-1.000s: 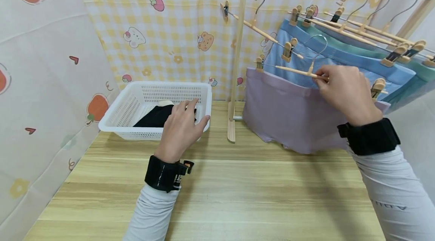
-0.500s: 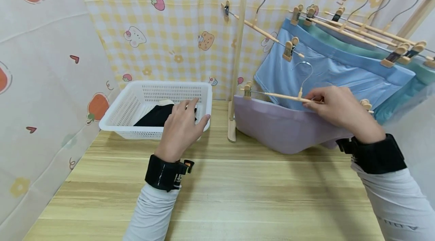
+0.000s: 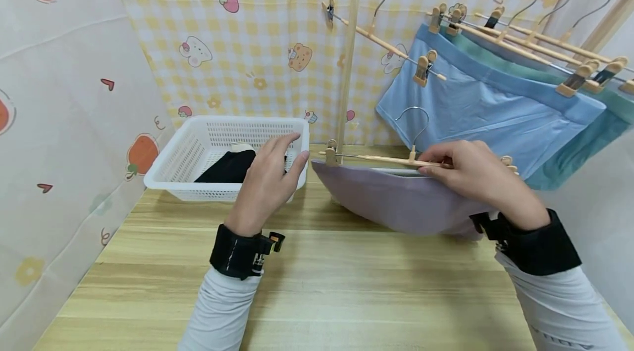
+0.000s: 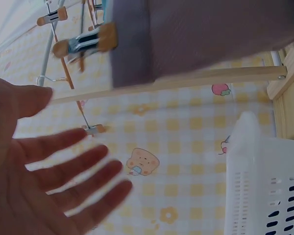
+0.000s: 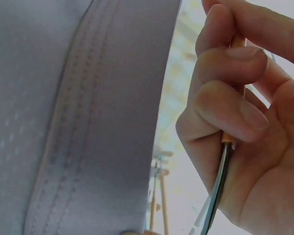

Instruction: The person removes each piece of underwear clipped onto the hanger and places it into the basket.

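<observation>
Standing on the wooden table, walled by cartoon-print cloth: clothes rack. Beside it, clip hanger pinched by right hand; left hand spread, empty.

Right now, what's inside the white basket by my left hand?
The white basket holds a black garment with a pale item showing behind it. The left hand and the near wall cover part of the inside, so anything else there cannot be seen.

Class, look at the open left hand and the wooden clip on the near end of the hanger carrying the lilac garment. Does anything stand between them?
Nothing visible does. The left hand hovers open over the white basket's right end, and the clip lies just to its right across open air.
</observation>
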Motion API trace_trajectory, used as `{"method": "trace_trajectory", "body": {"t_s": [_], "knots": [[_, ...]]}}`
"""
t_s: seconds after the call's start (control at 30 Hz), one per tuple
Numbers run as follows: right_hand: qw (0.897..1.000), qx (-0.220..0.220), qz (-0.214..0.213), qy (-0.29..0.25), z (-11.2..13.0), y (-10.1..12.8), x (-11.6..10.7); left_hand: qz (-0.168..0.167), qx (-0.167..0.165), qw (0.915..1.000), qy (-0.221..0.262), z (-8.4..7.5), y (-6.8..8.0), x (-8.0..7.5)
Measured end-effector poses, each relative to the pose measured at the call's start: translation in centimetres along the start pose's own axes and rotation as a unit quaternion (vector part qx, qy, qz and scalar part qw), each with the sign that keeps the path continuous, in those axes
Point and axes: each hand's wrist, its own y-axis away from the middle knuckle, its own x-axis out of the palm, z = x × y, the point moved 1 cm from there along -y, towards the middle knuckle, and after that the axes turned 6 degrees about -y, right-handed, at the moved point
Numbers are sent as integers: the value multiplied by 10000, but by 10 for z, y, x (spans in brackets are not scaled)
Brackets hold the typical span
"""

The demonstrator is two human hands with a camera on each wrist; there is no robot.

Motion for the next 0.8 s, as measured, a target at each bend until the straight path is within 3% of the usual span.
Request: {"method": "trace_trajectory", "body": {"t_s": [0.23, 0.47, 0.63, 0.8], "knots": [[9991, -262, -60, -342, 22, -2, 8, -586, 874, 9927, 589, -5, 1, -4], [9970, -447, -60, -634, 37, -2, 15, -1397, 1639, 9725, 886, -7, 2, -9], [9946, -537, -192, -866, 44, -2, 18, -1819, 1697, 9609, 1214, -10, 3, -17], [9923, -580, -344, -1038, 47, -3, 22, -1558, 1476, 9588, 1862, -12, 5, -28]]}}
